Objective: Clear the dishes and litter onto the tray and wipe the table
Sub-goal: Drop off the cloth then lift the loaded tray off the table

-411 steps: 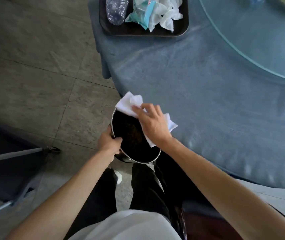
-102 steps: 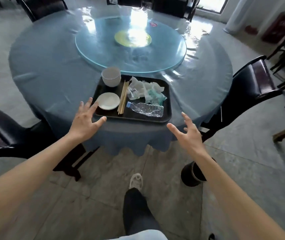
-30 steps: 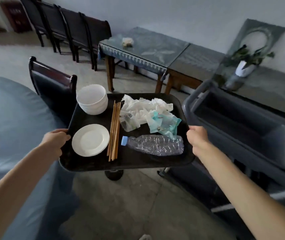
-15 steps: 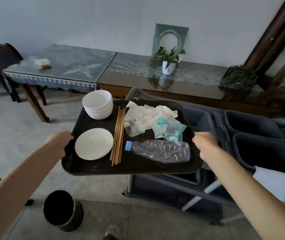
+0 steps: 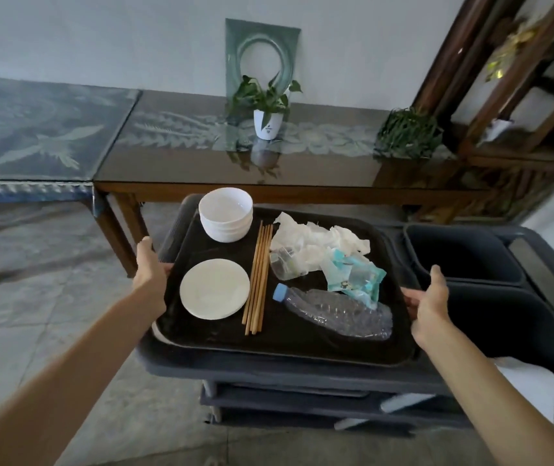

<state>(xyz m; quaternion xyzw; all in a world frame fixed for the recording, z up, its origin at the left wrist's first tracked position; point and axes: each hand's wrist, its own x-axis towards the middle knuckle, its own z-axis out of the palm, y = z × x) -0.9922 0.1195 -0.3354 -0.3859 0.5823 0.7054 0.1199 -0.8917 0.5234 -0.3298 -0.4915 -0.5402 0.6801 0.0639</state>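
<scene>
Head view: the left hand (image 5: 149, 270) grips the left rim of the black tray (image 5: 289, 341), thumb up along the outside edge while the fingers curl under it and are hidden. The right hand (image 5: 428, 302) is at the tray's right rim with its thumb raised and free of the edge; its fingertips show at the rim, loosely bent, and whether they still hold the tray or only touch it cannot be told. The tray sits on top of a dark grey cart (image 5: 302, 375), covering most of its upper level, with two open bins (image 5: 464, 253) just beside it on the right.

On the tray, a stack of white bowls (image 5: 226, 215) stands at the far left corner and a white saucer (image 5: 214, 288) lies nearer, with wooden chopsticks (image 5: 258, 277) just to their right. Crumpled white napkins (image 5: 312, 237), a teal wrapper (image 5: 353, 275) and a crushed clear bottle (image 5: 336, 311) with a blue cap fill the right half.

A small clear packet among the napkins is too blurred to identify. A white cloth (image 5: 524, 385) at the cart's right end is partly covered by the right forearm. The cart's lower shelves are only partly in view.
</scene>
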